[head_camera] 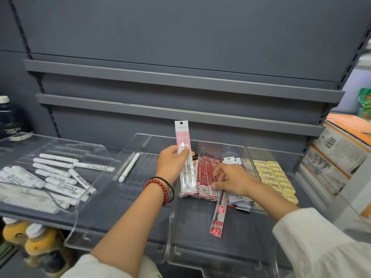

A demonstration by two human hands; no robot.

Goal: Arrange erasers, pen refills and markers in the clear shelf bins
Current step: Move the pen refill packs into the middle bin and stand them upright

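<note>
My left hand (173, 163) grips a pink pen refill pack (184, 155) and holds it upright above a clear bin (202, 255). Inside that bin lie several red refill packs (208, 177) side by side. My right hand (232, 180) rests on them with its fingers pinching one red pack. A single red refill pack (218, 215) lies slanted toward the bin's front. White markers (60, 177) fill the clear bin at the left. Two more white markers (128, 167) lie in the middle bin (120, 233). Yellow erasers (275, 179) are stacked in the bin at the right.
Blue and white packs (239, 203) lie under my right wrist. Grey shelf ledges (180, 115) run across above the bins. Cardboard boxes (341, 157) stand at the right. A dark bottle (10, 117) stands at far left, and yellow bottles (38, 239) sit on the shelf below.
</note>
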